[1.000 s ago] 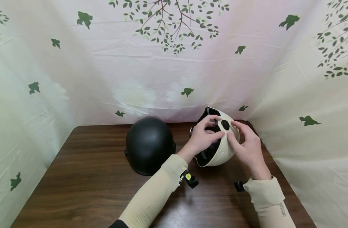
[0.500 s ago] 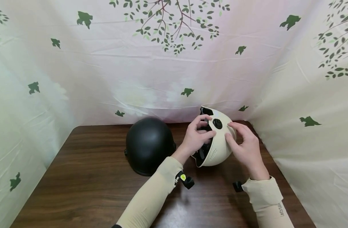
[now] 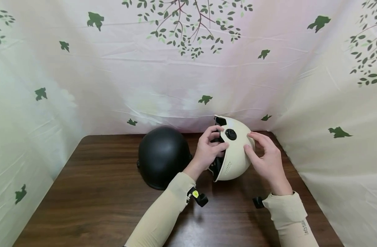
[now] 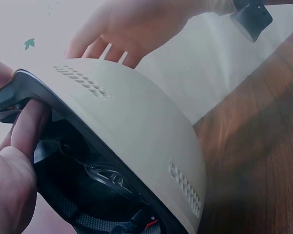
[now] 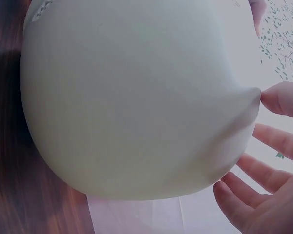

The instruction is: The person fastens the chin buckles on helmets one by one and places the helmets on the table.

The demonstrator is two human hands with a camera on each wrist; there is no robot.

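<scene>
A cream-white helmet (image 3: 238, 154) stands tipped on its side at the right of the table, its opening facing left. On its shell near the rim is a round black fitting (image 3: 230, 134). My left hand (image 3: 208, 147) grips the rim, with fingers inside the opening and the thumb on the outer shell. In the left wrist view, black lining and a strap (image 4: 97, 222) show inside the helmet. My right hand (image 3: 266, 161) touches the shell's right side with extended, spread fingers (image 5: 261, 173). To the left sits a matte black helmet (image 3: 163, 157), dome up.
The dark wooden table (image 3: 92, 199) ends in a back edge close behind both helmets. A pale cloth printed with leaves and birds (image 3: 163, 79) hangs behind and along both sides. Small black cameras (image 3: 202, 199) are strapped at both wrists.
The white helmet has tipped leftward, so more outer shell and less of its inside shows. My left hand has moved left with the rim; the right hand stays against the shell.
</scene>
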